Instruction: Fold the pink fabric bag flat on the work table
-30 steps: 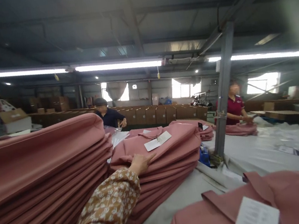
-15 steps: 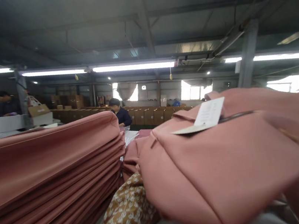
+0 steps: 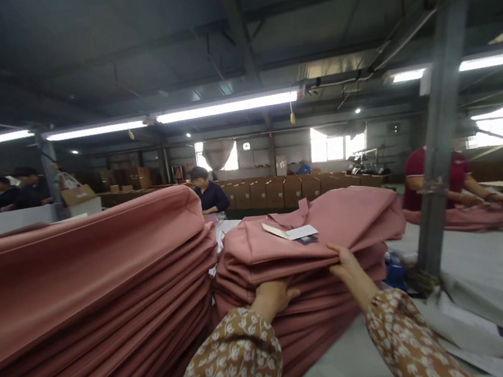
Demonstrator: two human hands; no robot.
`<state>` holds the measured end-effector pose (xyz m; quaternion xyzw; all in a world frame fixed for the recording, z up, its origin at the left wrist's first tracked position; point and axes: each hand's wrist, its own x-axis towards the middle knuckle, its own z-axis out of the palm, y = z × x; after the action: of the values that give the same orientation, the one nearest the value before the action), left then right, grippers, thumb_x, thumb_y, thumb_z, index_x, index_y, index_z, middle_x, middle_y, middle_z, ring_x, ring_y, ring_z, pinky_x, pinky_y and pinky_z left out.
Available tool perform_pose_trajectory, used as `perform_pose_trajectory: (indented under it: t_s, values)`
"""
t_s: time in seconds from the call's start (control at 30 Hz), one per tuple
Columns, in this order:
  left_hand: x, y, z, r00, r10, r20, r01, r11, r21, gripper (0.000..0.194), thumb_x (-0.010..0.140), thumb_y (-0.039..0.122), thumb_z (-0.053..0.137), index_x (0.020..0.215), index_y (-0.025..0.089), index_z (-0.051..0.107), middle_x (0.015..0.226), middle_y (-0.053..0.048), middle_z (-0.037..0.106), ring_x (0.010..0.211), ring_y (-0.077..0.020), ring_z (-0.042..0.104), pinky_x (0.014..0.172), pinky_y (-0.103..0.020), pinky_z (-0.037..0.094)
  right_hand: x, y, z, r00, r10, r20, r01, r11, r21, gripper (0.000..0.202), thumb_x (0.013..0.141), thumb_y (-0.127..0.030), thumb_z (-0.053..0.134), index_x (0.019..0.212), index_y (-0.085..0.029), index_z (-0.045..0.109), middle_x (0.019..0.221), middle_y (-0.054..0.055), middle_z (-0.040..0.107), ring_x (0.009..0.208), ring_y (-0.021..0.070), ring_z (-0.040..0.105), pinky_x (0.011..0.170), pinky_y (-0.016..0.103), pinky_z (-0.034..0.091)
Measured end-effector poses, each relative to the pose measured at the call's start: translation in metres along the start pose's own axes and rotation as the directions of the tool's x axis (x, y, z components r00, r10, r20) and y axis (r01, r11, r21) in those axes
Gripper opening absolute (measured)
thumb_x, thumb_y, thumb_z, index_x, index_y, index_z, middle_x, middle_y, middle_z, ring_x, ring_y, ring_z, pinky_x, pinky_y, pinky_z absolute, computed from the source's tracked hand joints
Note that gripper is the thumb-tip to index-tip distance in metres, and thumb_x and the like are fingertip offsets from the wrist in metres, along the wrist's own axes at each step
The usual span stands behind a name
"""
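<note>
The top pink fabric piece (image 3: 314,229) is gripped by the left hand (image 3: 272,297) and right hand (image 3: 349,267); a taller stack (image 3: 83,295) is pressed against the left side, a steel post (image 3: 438,141) stands right

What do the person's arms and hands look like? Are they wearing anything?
Both arms wear long, loose brown sleeves printed with small white flowers, ending at the wrists. The left hand and right hand are bare: no gloves, and no rings or watch visible.
</note>
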<state>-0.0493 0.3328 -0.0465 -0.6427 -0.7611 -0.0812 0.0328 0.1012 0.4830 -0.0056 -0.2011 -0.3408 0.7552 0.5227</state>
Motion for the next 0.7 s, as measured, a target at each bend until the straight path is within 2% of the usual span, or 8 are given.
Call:
perform_pose_trajectory:
  t_s: [0.1, 0.17, 0.27, 0.43, 0.6, 0.7]
  values:
    - [-0.002, 0.0, 0.001, 0.999, 0.031, -0.013, -0.031, 1.0, 0.007, 0.058, 0.095, 0.053, 0.047, 0.149, 0.035, 0.038, 0.132, -0.01, 0.064, 0.118, -0.0336, 0.062, 0.095, -0.044, 0.053, 0.019, -0.002, 0.003, 0.999, 0.035, 0.009, -0.034, 0.997, -0.074, 0.017, 0.094, -0.03, 0.064, 0.103, -0.015, 0.064, 0.102, 0.006, 0.068, 0.087, 0.0184, 0.066, 0.078, 0.037, 0.059]
    - [-0.004, 0.0, 0.001, 0.999, 0.044, -0.014, -0.044, 0.999, 0.022, 0.057, 0.095, 0.052, 0.046, 0.149, 0.034, 0.039, 0.124, -0.012, 0.069, 0.114, -0.0341, 0.065, 0.093, -0.045, 0.054, 0.028, -0.004, 0.006, 0.999, 0.05, 0.002, -0.049, 0.994, -0.095, 0.022, 0.094, -0.033, 0.064, 0.106, -0.015, 0.064, 0.102, 0.006, 0.067, 0.087, 0.0185, 0.066, 0.077, 0.037, 0.059]
    - [-0.005, 0.002, 0.002, 0.999, 0.048, -0.011, -0.047, 0.998, 0.044, 0.055, 0.097, 0.051, 0.043, 0.148, 0.031, 0.042, 0.115, -0.014, 0.072, 0.106, -0.0353, 0.068, 0.088, -0.047, 0.056, 0.027, 0.001, 0.002, 0.996, 0.081, -0.046, -0.086, 0.989, -0.118, 0.02, 0.094, -0.031, 0.063, 0.108, -0.016, 0.064, 0.098, 0.005, 0.068, 0.083, 0.018, 0.066, 0.076, 0.037, 0.059]
    - [-0.002, 0.003, 0.006, 0.998, 0.062, -0.014, -0.061, 0.995, 0.076, 0.053, 0.096, 0.045, 0.047, 0.146, 0.028, 0.046, 0.117, -0.015, 0.071, 0.107, -0.0359, 0.068, 0.09, -0.047, 0.055, 0.015, 0.01, -0.002, 0.984, 0.151, -0.097, -0.164, 0.976, -0.142, 0.015, 0.095, -0.023, 0.06, 0.107, -0.015, 0.064, 0.091, 0.003, 0.068, 0.078, 0.0169, 0.065, 0.074, 0.036, 0.058]
    - [-0.001, 0.003, 0.011, 0.997, 0.057, -0.049, -0.049, 0.988, 0.147, 0.055, 0.096, 0.048, 0.046, 0.149, 0.035, 0.039, 0.112, -0.016, 0.072, 0.101, -0.0384, 0.069, 0.085, -0.051, 0.054, 0.028, 0.013, 0.013, 0.979, 0.192, -0.075, -0.201, 0.968, -0.148, 0.016, 0.097, -0.026, 0.06, 0.107, -0.013, 0.062, 0.096, 0.004, 0.066, 0.079, 0.0157, 0.065, 0.071, 0.033, 0.058]
    - [0.0, 0.004, 0.011, 0.997, 0.044, -0.059, -0.031, 0.98, 0.198, 0.058, 0.096, 0.051, 0.044, 0.151, 0.038, 0.033, 0.11, -0.019, 0.071, 0.098, -0.0419, 0.068, 0.082, -0.056, 0.053, 0.034, 0.021, 0.008, 0.973, 0.19, -0.134, -0.211, 0.964, -0.161, 0.02, 0.097, -0.029, 0.061, 0.11, -0.014, 0.061, 0.1, 0.004, 0.065, 0.08, 0.0158, 0.065, 0.07, 0.032, 0.058]
